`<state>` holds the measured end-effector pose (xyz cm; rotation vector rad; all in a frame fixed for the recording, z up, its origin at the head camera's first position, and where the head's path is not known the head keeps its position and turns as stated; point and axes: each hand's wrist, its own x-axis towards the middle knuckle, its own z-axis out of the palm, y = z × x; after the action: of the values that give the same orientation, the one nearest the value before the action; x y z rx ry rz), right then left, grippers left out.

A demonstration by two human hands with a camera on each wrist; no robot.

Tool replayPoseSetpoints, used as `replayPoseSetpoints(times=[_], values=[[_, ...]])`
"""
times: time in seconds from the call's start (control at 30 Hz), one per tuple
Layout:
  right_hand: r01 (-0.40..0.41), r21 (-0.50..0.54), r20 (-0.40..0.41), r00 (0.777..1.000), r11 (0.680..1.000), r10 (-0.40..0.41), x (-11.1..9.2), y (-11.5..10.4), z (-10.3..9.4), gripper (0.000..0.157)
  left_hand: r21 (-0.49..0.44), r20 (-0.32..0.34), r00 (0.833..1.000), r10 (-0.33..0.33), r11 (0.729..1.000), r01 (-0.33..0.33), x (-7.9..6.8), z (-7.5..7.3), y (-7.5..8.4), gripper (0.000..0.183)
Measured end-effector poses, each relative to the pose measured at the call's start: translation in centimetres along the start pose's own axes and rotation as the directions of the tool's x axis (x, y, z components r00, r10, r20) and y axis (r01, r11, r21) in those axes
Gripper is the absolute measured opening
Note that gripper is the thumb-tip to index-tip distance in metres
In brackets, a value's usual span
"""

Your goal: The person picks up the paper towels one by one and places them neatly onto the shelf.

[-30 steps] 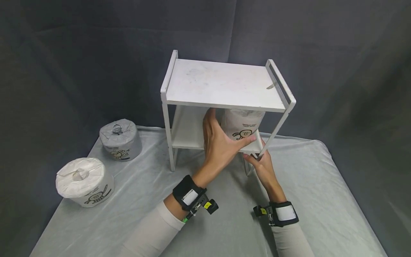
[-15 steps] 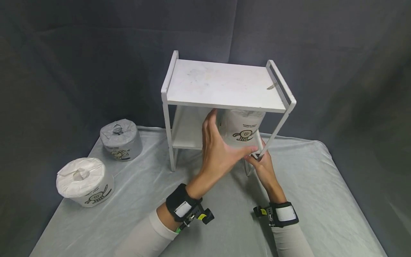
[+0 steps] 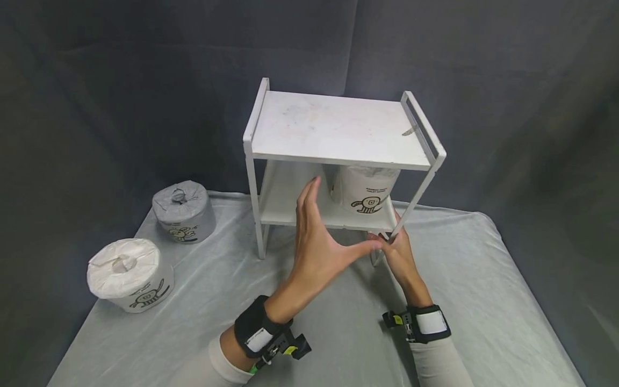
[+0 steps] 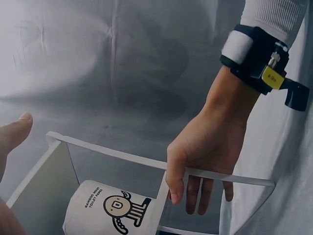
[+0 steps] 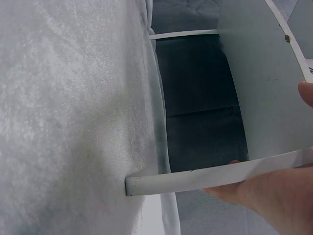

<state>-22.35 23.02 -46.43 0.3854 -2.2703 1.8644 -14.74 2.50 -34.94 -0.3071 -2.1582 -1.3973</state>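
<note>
A white two-tier shelf rack point(image 3: 333, 126) stands on the cloth-covered table in the head view. On the right part of its lower board sits a paper-wrapped toilet roll point(image 3: 365, 185), upright, its top partly hidden by the upper board. My left hand point(image 3: 316, 258) is in front of the rack, thumb and fingers spread wide, apart from the roll. With my right hand point(image 3: 398, 255) I grip the rack's front right leg below the lower board. The left wrist view shows that right hand's thumb point(image 4: 176, 178) on the near side of the frame and fingers behind it.
Two more wrapped toilet rolls stand on the table left of the rack, a white roll point(image 3: 128, 271) nearer and a grey roll point(image 3: 184, 212) behind it. Dark cloth point(image 3: 169, 97) hangs behind the table.
My left hand has let go of the toilet roll and drawn back toward me and down. The roll stays on the lower board; my right hand keeps its grip.
</note>
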Motion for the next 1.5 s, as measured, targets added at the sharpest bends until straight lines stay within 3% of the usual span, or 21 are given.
replayPoseSetpoints(times=[0.33, 0.77, 1.17, 1.37, 1.5], values=[[-0.001, -0.011, 0.002, 1.0, 1.0, 0.001, -0.2, 0.0, 0.0, 0.075, 0.011, 0.018, 1.0, 0.009, 1.0, -0.009, -1.4, -1.1, -0.5, 0.132], [0.016, 0.016, 0.001, 1.0, 1.0, -0.016, 0.0, -0.1, -0.2, 0.075, -0.005, 0.012, 0.998, -0.054, 0.999, 0.054, -2.8, -3.0, -1.0, 0.132], [-0.008, 0.008, -0.011, 1.0, 1.0, 0.008, -0.2, -0.3, 0.0, 0.076, 0.001, -0.058, 0.997, -0.056, 0.998, 0.056, -3.6, -4.5, -1.5, 0.133], [-0.03, 0.023, 0.0, 1.0, 0.999, 0.03, -0.1, -0.3, 0.0, 0.078, -0.013, -0.101, 0.994, -0.031, 0.999, 0.03, -3.9, -5.9, -1.6, 0.135], [-0.026, 0.007, -0.003, 1.0, 1.0, 0.026, 0.0, -0.2, 0.0, 0.077, -0.028, -0.104, 0.993, -0.05, 0.998, 0.048, -3.8, -7.0, -1.2, 0.134]])
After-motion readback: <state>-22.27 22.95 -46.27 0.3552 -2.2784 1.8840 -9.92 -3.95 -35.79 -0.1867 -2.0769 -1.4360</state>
